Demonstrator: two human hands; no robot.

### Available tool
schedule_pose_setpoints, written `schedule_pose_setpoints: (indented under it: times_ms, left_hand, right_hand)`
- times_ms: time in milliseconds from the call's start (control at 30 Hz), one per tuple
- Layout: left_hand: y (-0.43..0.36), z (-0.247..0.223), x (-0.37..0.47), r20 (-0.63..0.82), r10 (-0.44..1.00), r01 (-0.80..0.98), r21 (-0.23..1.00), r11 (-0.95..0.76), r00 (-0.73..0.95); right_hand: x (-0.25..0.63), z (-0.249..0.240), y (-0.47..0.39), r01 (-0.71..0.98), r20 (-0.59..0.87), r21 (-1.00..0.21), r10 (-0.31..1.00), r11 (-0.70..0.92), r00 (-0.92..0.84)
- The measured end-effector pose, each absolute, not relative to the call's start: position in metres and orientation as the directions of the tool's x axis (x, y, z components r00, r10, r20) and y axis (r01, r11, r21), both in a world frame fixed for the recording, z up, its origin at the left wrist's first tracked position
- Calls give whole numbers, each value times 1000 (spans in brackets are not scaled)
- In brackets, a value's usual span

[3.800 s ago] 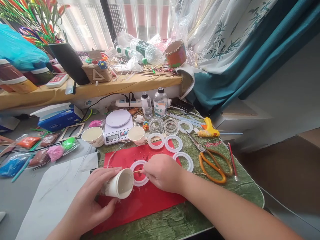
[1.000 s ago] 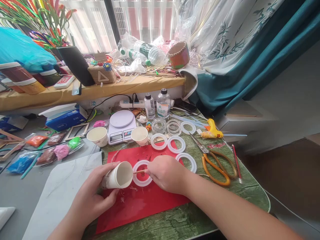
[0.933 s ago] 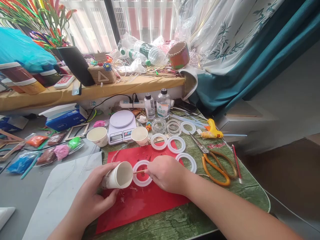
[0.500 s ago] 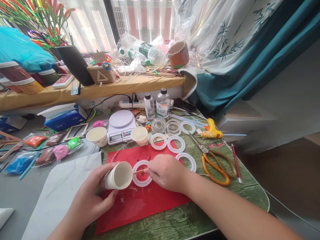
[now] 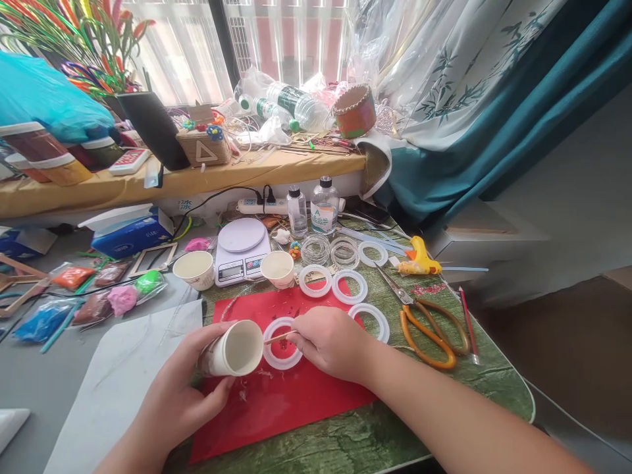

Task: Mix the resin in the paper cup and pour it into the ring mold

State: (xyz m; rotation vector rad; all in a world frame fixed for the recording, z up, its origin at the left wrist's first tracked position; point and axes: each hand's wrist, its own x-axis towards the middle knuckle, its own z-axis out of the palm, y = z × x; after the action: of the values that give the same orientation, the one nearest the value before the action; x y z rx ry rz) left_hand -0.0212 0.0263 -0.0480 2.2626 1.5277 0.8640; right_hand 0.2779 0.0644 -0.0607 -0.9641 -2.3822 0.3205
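Note:
My left hand (image 5: 192,382) is wrapped round a white paper cup (image 5: 241,349), tilted with its mouth toward the right. Pinched in my right hand (image 5: 330,342) is a thin wooden stick (image 5: 280,337), its tip close to the cup's rim. Below the stick a translucent white ring mould (image 5: 281,362) lies on a red sheet (image 5: 276,415), with small dark red bits inside the ring. Further ring moulds (image 5: 316,281) lie behind and to the right of my right hand.
Behind stand a kitchen scale (image 5: 241,253), two paper cups (image 5: 194,270), and two clear bottles (image 5: 324,207). Scissors (image 5: 429,329), a yellow glue gun (image 5: 419,257) and a red pencil (image 5: 469,322) lie right. Bagged clay (image 5: 42,320) and white paper (image 5: 123,388) are left.
The whole view has shifted slightly. Both hands keep the same pose, with the cup and the stick held as before.

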Motion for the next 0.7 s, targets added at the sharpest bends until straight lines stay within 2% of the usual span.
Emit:
schedule_pose_setpoints:
  times_ms: [400,700]
  left_hand:
    - [27,-49,-23,314,913,737,547,-397,260]
    - [25,-47,-21,303,916,729,560,-395,263]
  right_hand:
    - [284,-69,70,487,381,-281,561,827,-735]
    - [288,-64,72,454,361,-353,567,818,-740]
